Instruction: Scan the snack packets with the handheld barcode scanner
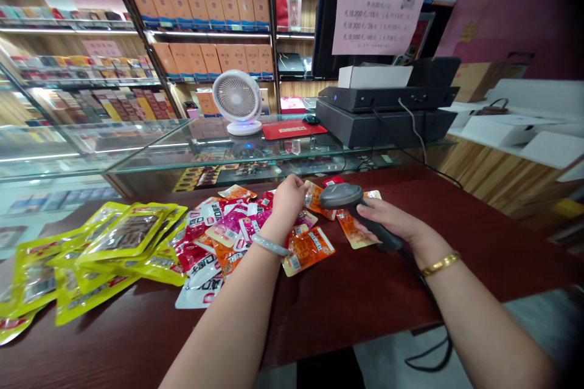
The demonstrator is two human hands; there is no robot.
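My right hand [395,222] is wrapped round the handle of a dark grey barcode scanner [342,195], its head pointing left. At the far side of a heap of small snack packets [237,219], my left hand [292,189] pinches the corner of an orange snack packet [317,199], just left of the scanner head. Partly behind the scanner and my right fingers lies another orange packet [353,231]. One more orange and cream packet [309,250] rests on the table nearer to me. The heap mixes red, magenta, white and orange packets.
Large yellow snack bags [123,237] are piled on the left of the dark red table [365,310]. Beyond stands a glass counter [191,146] with a white fan [237,97], a red mat [292,129] and a black till [383,121]. The scanner's cable [433,364] hangs down at right.
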